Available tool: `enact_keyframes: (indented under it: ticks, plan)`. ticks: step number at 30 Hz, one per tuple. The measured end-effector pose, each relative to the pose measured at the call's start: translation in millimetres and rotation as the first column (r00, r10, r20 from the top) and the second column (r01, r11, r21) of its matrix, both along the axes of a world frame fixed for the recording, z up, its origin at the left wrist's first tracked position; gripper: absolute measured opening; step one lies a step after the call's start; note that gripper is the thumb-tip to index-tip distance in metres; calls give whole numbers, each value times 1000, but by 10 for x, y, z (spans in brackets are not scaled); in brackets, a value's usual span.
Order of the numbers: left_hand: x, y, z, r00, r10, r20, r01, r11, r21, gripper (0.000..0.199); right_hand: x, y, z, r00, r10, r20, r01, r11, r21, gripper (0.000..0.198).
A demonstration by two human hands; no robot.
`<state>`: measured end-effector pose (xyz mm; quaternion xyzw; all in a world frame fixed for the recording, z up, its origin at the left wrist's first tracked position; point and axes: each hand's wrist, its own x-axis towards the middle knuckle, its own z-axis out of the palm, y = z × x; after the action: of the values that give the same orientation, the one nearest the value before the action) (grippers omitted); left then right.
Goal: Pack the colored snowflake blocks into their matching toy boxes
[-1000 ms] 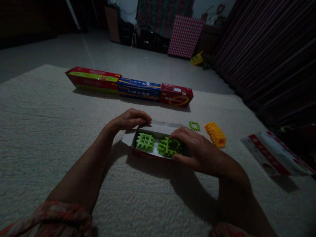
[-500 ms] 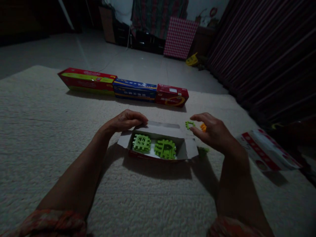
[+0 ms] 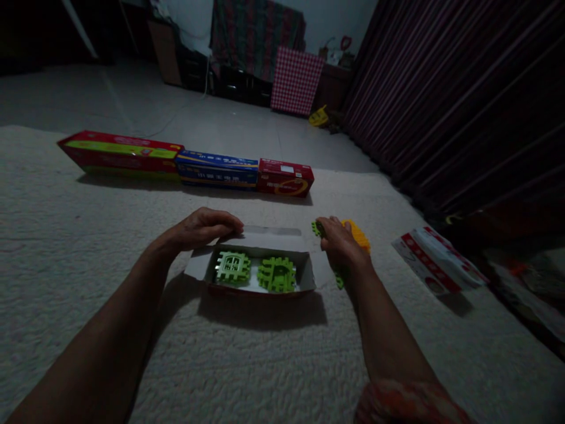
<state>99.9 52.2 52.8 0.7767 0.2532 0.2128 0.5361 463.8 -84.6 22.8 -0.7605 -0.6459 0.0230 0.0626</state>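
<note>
An opened cardboard box stands on the pale mat with its flaps folded out. Inside lie a light green window-shaped building block and a stack of green notched building blocks. My left hand is closed on the box's back flap at its left corner. Right of the box, my right hand reaches palm down, its fingers closed over a green building block that shows only in part. Orange blocks lie just beyond that hand, and another green piece sits under the wrist.
Further back, a long red and yellow-green box, a blue box and a red box stand end to end. A white and red package lies at the right. Dark curtains hang along that side.
My right hand has come down onto the green block beside the orange ones, its fingers closing from a spread pose. My left hand stays at the flap. The camera view has turned somewhat right.
</note>
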Motion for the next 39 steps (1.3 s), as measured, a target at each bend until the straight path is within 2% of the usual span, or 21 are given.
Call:
enact_keyframes:
  ticks: [2, 5, 8, 11, 13, 15, 17, 19, 22, 26, 32, 34, 37, 39]
  plan:
    - [1, -3, -1, 1000, 3, -7, -3, 1000, 6, 19, -5, 10, 14, 1000, -5, 12, 5, 999, -32, 45]
    - [0, -6, 2, 1000, 12, -16, -12, 1000, 21, 20, 43, 26, -2, 1000, 6, 27, -6, 1000, -10, 41]
    - [-3, -11, 10, 1000, 11, -7, -11, 1000, 20, 19, 128, 31, 27, 999, -1, 32, -2, 997, 76, 42]
    - [-4, -10, 5, 1000, -10, 22, 10, 1000, 5, 19, 131, 4, 228, 999, 36, 2, -36, 975, 220, 44]
    - [-3, -1, -15, 999, -15, 51, 15, 1000, -1, 19, -2, -52, 458, 988, 150, -27, -133, 936, 327, 44]
    - [-4, 12, -43, 996, -20, 82, 20, 1000, -11, 20, -270, -140, 697, 948, 313, -48, -269, 877, 398, 44]
    - [-9, 26, -70, 993, -33, 109, 35, 999, -17, 21, -630, -237, 877, 885, 456, -96, -389, 835, 389, 43]
    - [-15, 37, -87, 992, -44, 114, 45, 999, -11, 23, -1002, -314, 959, 813, 560, -158, -477, 797, 370, 42]
    - [-17, 44, -96, 995, -41, 92, 39, 999, 25, 24, -1426, -361, 942, 743, 629, -229, -558, 771, 308, 40]
    - [0, 50, -104, 995, -36, 97, 30, 998, 63, 24, -1678, -340, 856, 711, 654, -258, -592, 755, 282, 39]
    - [-4, 63, -85, 995, -54, 87, 43, 992, 120, 25, -1779, -264, 732, 737, 637, -225, -577, 767, 280, 40]
    - [-12, 58, -71, 995, -59, 77, 49, 991, 125, 24, -1778, -245, 713, 725, 649, -233, -578, 756, 307, 44]
    - [-11, 40, -56, 995, -66, 74, 58, 992, 110, 24, -1701, -259, 752, 717, 662, -218, -567, 736, 370, 46]
    - [-2, 24, -50, 995, -59, 86, 52, 996, 75, 23, -1575, -308, 807, 743, 639, -196, -527, 741, 417, 42]
